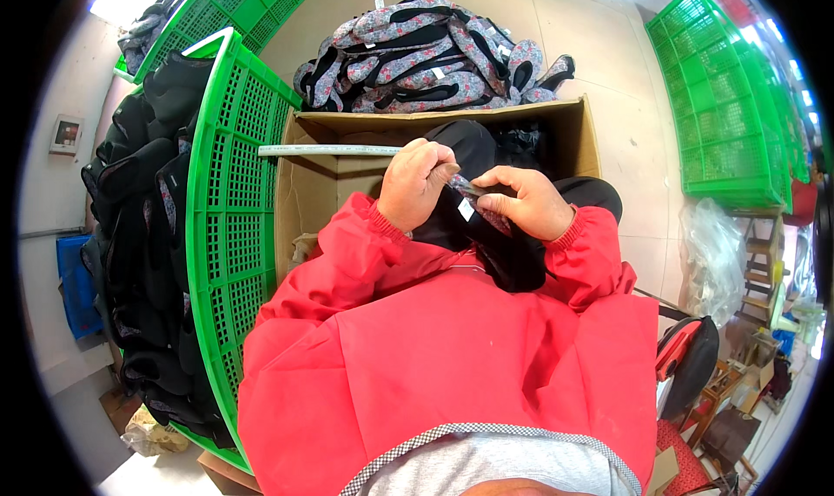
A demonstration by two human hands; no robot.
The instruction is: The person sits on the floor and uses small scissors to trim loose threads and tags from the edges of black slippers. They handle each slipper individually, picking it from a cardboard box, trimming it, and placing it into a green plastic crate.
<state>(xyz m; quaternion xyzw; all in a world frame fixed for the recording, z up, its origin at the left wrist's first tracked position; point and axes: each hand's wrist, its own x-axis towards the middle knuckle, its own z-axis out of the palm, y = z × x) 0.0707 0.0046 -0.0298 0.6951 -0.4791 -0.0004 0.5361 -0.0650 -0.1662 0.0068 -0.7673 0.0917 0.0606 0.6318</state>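
Observation:
Between my hands is a floral-and-black fabric piece, shaped somewhat like a slipper, with a small white tag on it. My right hand grips its edge, thumb and fingers closed together. Closed in a pinch at the other end of that edge is my left hand. A pale, straight rod runs from the left up to my left hand; whether the hand touches it I cannot tell. Dark cloth hangs below the piece and blends with my dark trousers.
An open cardboard box stands in front of me, a heap of similar floral pieces beyond it. At left, a green crate borders a pile of black pieces. More green crates and clear plastic are at right.

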